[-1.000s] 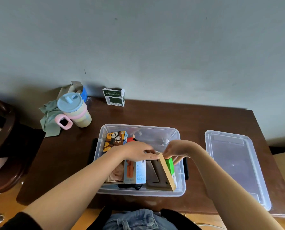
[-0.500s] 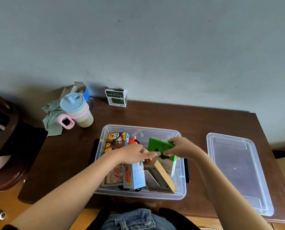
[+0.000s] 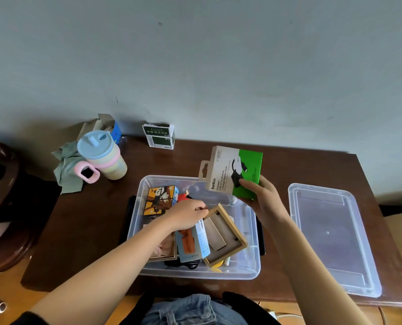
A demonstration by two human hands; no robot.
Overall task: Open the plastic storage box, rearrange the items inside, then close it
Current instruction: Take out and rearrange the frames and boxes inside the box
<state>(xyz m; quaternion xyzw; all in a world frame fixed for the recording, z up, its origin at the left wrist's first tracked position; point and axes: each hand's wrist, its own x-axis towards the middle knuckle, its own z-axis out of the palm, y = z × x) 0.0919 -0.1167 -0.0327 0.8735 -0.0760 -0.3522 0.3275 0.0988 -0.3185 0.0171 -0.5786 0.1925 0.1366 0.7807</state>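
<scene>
Two hands work over an open clear box (image 3: 196,274) that sits on a dark wooden bench (image 3: 97,221). The right hand (image 3: 264,198) holds a green and tan adapter pack (image 3: 232,172) lifted above the box's far right corner, its grip pinching the pack's lower green edge with the thumb on the printed face and the fingers behind. The pack tilts, its hang tab pointing left. The left hand (image 3: 187,214) reaches down into the box, and its fingertips pinch the upper corner of a wooden frame (image 3: 228,235), which lies tilted with its back facing up. Just left of the frame, partly under the left wrist, stands a light blue carton (image 3: 195,245) with an orange picture on it. A patterned cube (image 3: 160,199) sits in the far left corner of the box, with a small red figure (image 3: 183,197) beside it. Something yellow (image 3: 217,266) shows under the frame's near corner, though it is too hidden to tell what it is. The lid (image 3: 331,235) lies flat on the bench to the right of the box, apart from it. At the bench's far left a pastel cup (image 3: 104,156) with a pink handle lies tilted against a grey-green cloth (image 3: 66,167). A small green and white packet (image 3: 159,136) stands upright by the wall.
</scene>
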